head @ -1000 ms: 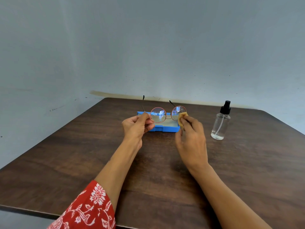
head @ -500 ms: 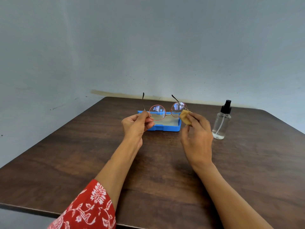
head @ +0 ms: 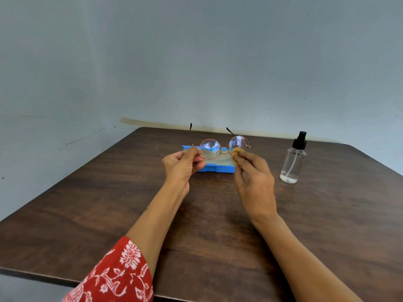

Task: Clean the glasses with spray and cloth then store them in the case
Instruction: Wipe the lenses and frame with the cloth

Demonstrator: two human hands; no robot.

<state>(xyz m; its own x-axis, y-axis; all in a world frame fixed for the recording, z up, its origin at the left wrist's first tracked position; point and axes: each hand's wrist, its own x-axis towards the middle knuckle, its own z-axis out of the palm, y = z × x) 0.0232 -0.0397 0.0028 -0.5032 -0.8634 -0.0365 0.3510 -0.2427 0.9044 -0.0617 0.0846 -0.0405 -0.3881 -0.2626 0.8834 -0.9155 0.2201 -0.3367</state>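
Note:
Round glasses (head: 210,149) with a thin reddish frame are held up above the table, temples unfolded and pointing away from me. My left hand (head: 183,165) pinches the frame at the left lens hinge. My right hand (head: 254,179) pinches a small tan cloth (head: 236,155) against the lower part of the right lens. The open blue case (head: 214,168) lies on the table just behind and below both hands. A clear spray bottle (head: 293,163) with a black nozzle stands upright to the right.
The dark wooden table (head: 109,203) stands against a grey wall. Its near edge runs across the bottom left, and its right edge slopes away beyond the bottle.
My right hand with the cloth shifted a little on the right lens, out to the rim and back toward its lower part. The glasses tilted slightly. My left hand's hold is unchanged.

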